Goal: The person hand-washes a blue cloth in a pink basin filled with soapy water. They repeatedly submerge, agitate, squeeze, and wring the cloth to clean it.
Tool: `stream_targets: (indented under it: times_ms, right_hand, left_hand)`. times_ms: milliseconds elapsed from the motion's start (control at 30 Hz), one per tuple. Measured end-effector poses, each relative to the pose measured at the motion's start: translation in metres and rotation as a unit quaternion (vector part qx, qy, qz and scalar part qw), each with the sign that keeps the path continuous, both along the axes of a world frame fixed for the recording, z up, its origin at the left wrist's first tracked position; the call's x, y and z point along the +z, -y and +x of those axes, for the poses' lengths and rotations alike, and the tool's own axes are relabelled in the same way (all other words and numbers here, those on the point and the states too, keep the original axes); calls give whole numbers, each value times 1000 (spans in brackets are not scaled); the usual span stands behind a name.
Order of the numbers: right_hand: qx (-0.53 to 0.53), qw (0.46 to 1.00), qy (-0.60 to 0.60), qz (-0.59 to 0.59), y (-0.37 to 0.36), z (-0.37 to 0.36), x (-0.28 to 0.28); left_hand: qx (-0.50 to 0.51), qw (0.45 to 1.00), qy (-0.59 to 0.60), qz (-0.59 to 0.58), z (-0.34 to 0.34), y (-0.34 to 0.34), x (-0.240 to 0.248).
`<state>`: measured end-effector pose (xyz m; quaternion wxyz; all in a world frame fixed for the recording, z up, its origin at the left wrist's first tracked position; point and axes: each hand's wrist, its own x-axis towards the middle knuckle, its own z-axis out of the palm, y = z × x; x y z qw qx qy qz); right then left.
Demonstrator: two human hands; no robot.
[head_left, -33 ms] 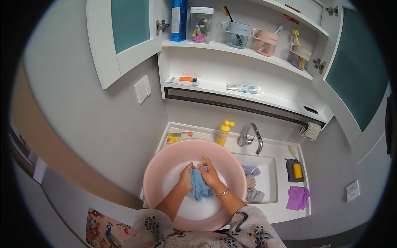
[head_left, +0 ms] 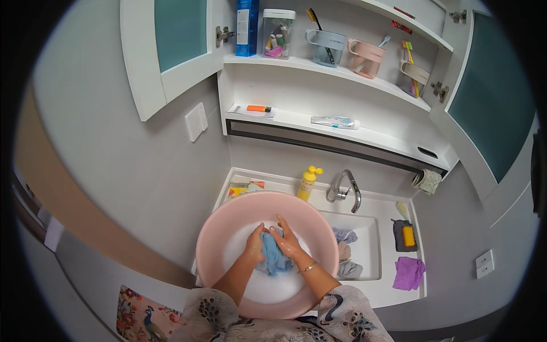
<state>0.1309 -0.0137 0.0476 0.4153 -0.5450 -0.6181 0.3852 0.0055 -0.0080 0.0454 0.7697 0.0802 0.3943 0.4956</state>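
A wet light-blue cloth [head_left: 276,260] is bunched between my two hands, its lower end hanging toward whitish, sudsy water [head_left: 271,292]. My left hand [head_left: 254,245] grips the cloth's left side, fingers curled and partly hidden. On the other side my right hand [head_left: 289,242] presses against it, thumb side up, with a bracelet [head_left: 308,266] at the wrist. Both hands are inside a large pink basin [head_left: 321,239], which rests on the white counter and overlaps the sink's left part.
Several small cloths [head_left: 350,269] lie in the white sink [head_left: 373,239], under a chrome faucet [head_left: 348,191]. Behind the basin stands a yellow bottle [head_left: 307,183]. A purple cloth [head_left: 409,273], yellow soap bar [head_left: 408,236] and brush [head_left: 403,211] line the right side. Above is an open cabinet [head_left: 342,85].
My hands have shifted very slightly around the blue cloth, and its folds sit a little differently. Both hands remain on it.
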Motion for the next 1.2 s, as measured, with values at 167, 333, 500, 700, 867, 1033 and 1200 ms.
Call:
stream_targets:
  times_ms: [167,333,500,700,867,1033,1200]
  right_hand:
    - [55,996,-35,-58,-11,16,-37]
    - [-101,986,-131,-2,-2,15,-9]
    - [-11,963,170,209,50,-55,10]
    - [-175,963,200,51,11,-13,9]
    - [-22,977,200,66,43,-36,31]
    - [-84,975,149,-143,-12,41,9]
    - [104,977,177,-50,1,97,6]
  left_hand:
    - [-56,996,-44,50,-12,-8,-27]
    - [-8,994,-78,79,-28,-13,-53]
    - [49,993,70,80,-24,-7,-90]
    - [-17,987,-137,77,8,7,-23]
    - [-74,988,-134,9,-14,-3,-50]
    - [-207,977,-38,36,-5,3,21]
    - [-178,902,-323,224,-64,-28,11]
